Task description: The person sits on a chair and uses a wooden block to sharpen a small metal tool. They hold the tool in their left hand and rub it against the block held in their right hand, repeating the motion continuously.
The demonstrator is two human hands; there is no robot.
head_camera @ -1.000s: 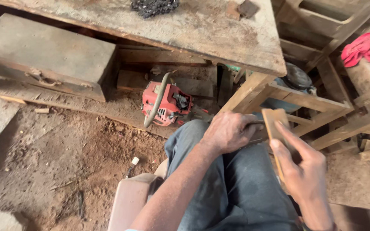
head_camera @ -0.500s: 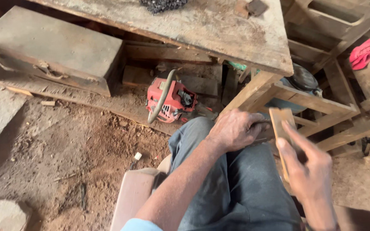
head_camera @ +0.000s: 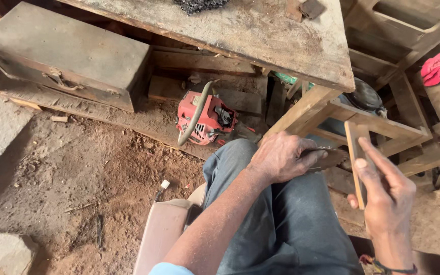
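The left hand [head_camera: 281,158] grips a dark toothed blade [head_camera: 327,157] over the lap; the right hand [head_camera: 385,196], fingers closed, holds a wooden strip [head_camera: 355,147] upright, near the red chainsaw [head_camera: 204,118].

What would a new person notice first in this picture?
Probably the red chainsaw engine on the dirt floor under the workbench. Next, low in the middle, the left hand holds a dark toothed blade over the lap, while the right hand steadies a flat wooden strip beside it.
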